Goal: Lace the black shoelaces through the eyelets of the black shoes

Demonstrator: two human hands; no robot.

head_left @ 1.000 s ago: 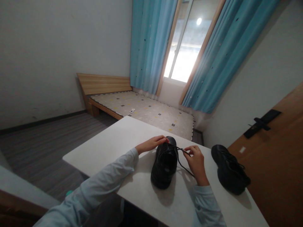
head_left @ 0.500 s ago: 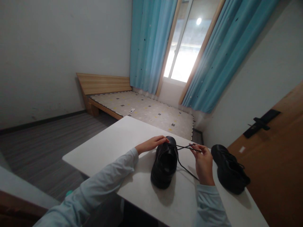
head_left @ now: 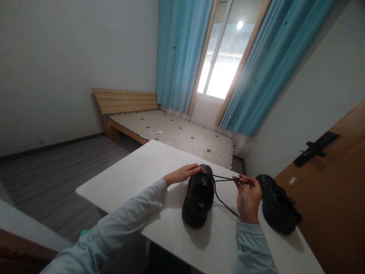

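Note:
A black leather shoe (head_left: 199,198) stands on the white table (head_left: 137,175), toe pointing away from me. My left hand (head_left: 182,173) rests on its toe end, fingers laid over the upper. My right hand (head_left: 248,198) pinches the black shoelace (head_left: 225,178), which runs taut from the shoe's front eyelets out to the right. A loose part of the lace trails across the table towards my right wrist. A second black shoe (head_left: 278,208) lies just right of my right hand.
The table's right edge runs close to a wooden door (head_left: 333,190) with a black handle (head_left: 313,149). Behind the table are a low bed (head_left: 176,133) with a patterned mat, blue curtains (head_left: 179,53) and a bright window (head_left: 225,57).
My right hand has moved to the right, away from the shoe, drawing the lace out longer and tighter. My left hand has stayed on the toe.

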